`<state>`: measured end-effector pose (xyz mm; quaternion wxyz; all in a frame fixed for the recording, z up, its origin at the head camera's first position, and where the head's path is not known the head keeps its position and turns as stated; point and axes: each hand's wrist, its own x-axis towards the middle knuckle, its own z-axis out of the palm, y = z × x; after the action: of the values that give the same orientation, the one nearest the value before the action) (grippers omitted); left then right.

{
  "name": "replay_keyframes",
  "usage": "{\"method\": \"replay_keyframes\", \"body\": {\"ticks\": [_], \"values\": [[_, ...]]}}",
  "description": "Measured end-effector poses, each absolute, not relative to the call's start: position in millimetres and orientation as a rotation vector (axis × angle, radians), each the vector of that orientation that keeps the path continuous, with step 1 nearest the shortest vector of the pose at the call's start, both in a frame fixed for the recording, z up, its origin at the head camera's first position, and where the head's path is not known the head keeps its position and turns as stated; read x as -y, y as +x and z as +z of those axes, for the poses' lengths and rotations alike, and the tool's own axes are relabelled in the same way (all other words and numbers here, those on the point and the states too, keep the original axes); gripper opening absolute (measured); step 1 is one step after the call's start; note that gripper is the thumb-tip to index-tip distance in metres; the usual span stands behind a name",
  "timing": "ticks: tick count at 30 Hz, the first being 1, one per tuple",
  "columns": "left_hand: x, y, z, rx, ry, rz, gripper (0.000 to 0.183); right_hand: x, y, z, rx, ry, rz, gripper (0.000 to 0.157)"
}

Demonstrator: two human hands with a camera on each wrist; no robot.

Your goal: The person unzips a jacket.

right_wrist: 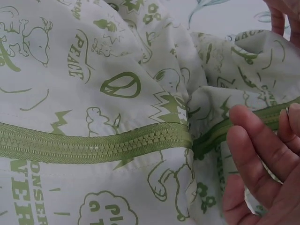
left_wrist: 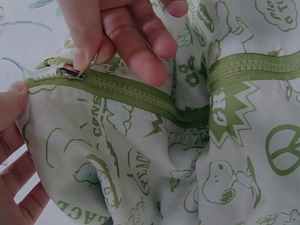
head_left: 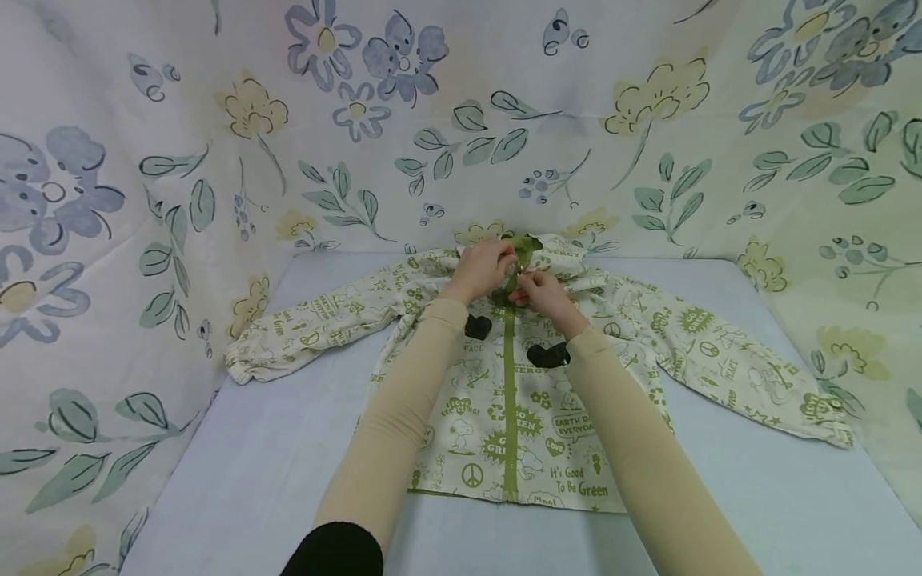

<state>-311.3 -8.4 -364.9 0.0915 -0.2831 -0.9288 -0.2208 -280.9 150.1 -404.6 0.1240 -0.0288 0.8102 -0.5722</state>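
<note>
Okay, so a white jacket with green print [head_left: 461,448] is laid out front up in the middle of the table [head_left: 238,472], collar at the far side and hem toward the near side. Its green zip [head_left: 510,416] is run up the middle, teeth meshed from around the hem up to the slider [left_wrist: 70,72], which sits near the collar. The little pull there is pinched between thumb and forefinger of the right hand [head_left: 545,298], with the other fingers left loose and partly spread. The front's top edge [left_wrist: 29,140], just beyond the slider, is gripped by the left hand [head_left: 481,272], thumb on one face and fingers tucked behind.

Edges are where it gets tight. The sleeve on the left [head_left: 324,324] is stretched out until its cuff is right at the table's left edge, and the sleeve on the right [head_left: 727,368] is angled out and nearer, cuff close to the right edge. The collar area is bunched by the far edge, right up near the floral cloth [head_left: 461,72]. More room is left on the near side, where pale tabletop can be seen past the hem, and under both sleeves.
</note>
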Motion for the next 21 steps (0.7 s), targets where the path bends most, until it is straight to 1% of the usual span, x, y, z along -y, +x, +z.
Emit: {"method": "replay_keyframes", "body": {"ticks": [12,21], "values": [[12.2,-312.0,-362.1,2.716,-0.830,-0.755,0.019,-145.9,-278.8,-403.5,-2.381,-0.041,-1.651,0.040],[15.0,-310.2,-356.3,2.686,-0.822,-0.763,0.016,-144.8,-279.0,-406.8,-2.418,-0.062,-1.609,0.043]]}}
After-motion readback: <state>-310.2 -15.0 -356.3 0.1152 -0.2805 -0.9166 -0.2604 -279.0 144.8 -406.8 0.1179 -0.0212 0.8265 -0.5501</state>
